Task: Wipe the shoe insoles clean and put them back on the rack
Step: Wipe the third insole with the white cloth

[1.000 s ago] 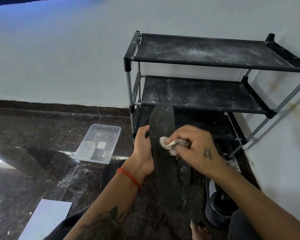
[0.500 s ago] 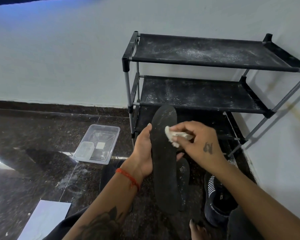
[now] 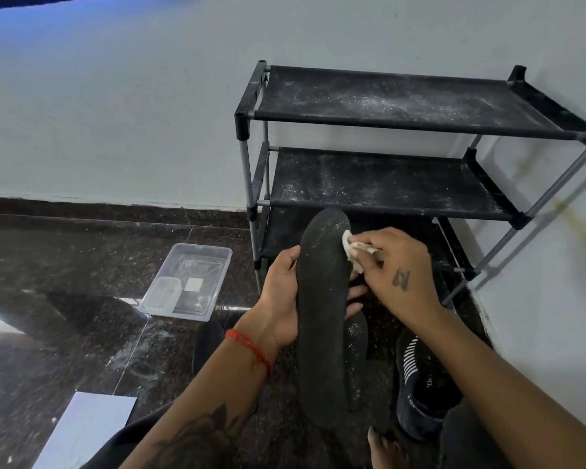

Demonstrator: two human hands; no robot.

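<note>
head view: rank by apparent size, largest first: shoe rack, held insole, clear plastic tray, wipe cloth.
1. shoe rack
2. held insole, though it is nearer the camera, which inflates it
3. clear plastic tray, looks close to the insole, so this order is unsure
4. wipe cloth, clearly smallest

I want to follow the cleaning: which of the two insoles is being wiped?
The long insole the left hand holds up; the second insole lies behind it, untouched.
</note>
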